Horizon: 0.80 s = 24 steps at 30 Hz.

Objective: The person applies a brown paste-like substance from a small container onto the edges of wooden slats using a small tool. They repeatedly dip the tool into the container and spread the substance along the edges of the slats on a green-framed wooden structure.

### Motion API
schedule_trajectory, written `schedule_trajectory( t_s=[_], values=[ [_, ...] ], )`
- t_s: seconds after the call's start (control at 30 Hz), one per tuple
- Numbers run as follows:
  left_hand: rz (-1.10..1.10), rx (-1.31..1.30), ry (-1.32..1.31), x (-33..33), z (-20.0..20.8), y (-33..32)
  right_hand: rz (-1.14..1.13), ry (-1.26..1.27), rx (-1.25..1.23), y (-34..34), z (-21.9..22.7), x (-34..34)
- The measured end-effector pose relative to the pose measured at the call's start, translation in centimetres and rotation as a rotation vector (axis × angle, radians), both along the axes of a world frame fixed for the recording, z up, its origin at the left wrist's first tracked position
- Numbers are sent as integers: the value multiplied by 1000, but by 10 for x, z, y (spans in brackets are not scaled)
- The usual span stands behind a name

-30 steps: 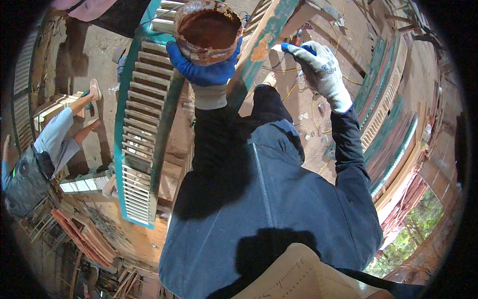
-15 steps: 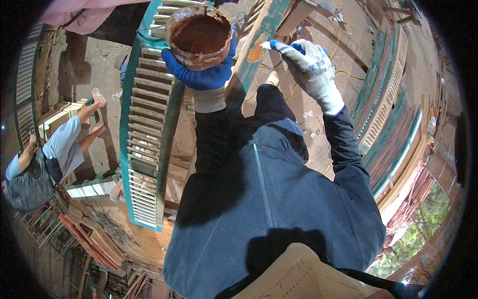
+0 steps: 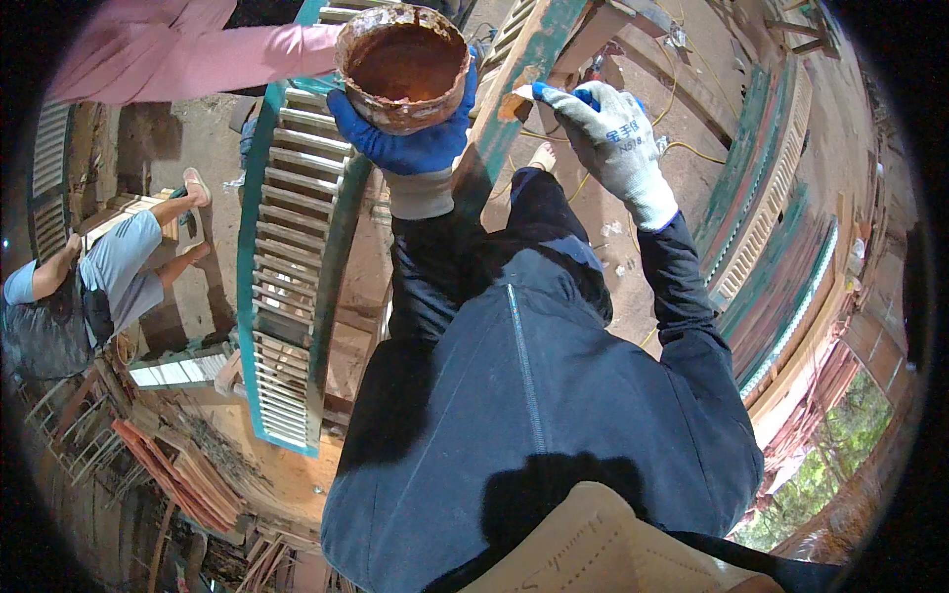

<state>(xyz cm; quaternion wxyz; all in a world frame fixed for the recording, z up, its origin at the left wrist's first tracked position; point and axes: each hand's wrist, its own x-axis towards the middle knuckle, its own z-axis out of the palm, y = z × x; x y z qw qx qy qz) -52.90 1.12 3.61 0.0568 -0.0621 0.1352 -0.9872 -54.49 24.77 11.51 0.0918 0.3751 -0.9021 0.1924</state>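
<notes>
In the head view, our left hand [image 3: 410,148], in a glove with blue palm, is holding a round bowl [image 3: 400,114] from below, at the far middle. The fingers are curving widely around its wall. Inside, a reddish-brown substance [image 3: 403,71] is covering the bottom. Our right hand [image 3: 615,143], in a white glove with blue fingertips, is staying apart from the bowl, to its right. Thumb and forefinger are pinching a small pale piece [image 3: 524,91]; the glove is covering most of it, so we cannot tell its kind. Its tip is pointing left, at an orange-brown patch [image 3: 512,109] on the green wooden frame [image 3: 482,163]; whether it is touching, we cannot tell. From the far left, another person's pink sleeve [image 3: 198,59] is reaching to the bowl's left side. A louvred shutter [image 3: 282,326] is stretching from far to near on the left, and green-brown panels [image 3: 766,252] are lying at right.
</notes>
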Motion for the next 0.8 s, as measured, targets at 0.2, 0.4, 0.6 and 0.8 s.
schedule_trajectory(
  t_s=[0.2, 0.4, 0.6, 0.8],
  values=[
    [-81, 86, 120, 6, 4, -2, 46, 14, -2, 7, -25, -5],
    [58, -708, -374, 11, 9, -3, 81, -65, -113, 29, -42, -11],
    [-95, 253, 278, 9, -3, -1, 72, -25, -155, 18, -24, -9],
    [-45, -6, 5, 4, -24, 2, 105, -29, -158, 12, -25, -9]
  ],
)
